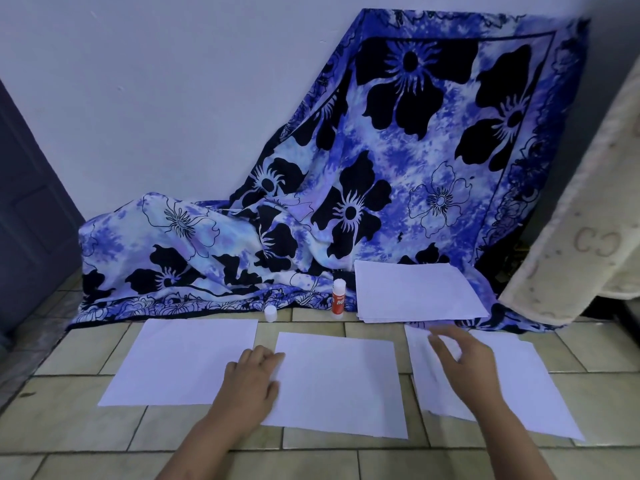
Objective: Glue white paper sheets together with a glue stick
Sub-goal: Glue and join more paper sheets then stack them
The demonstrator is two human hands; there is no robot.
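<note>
Your left hand is nearest, at 6 o'clock in the view, its bent fingers touching the left edge of the middle sheet; you cannot tell whether they grip that edge or only rest on it. Your right hand is over the right-hand sheets, fingers spread, blurred, and holding nothing. Those sheets overlap unevenly at 3 o'clock from the middle sheet, and a single left sheet lies flat at 9 o'clock, all on the tiled floor. The glue stick, red with a white top, stands upright at 12 o'clock from the middle sheet, well apart from both hands, at the hem of a blue flowered cloth. A small white cap stands at 11 o'clock, near the stick. A stack of paper rests on the cloth at 1 o'clock, just beside the stick.
</note>
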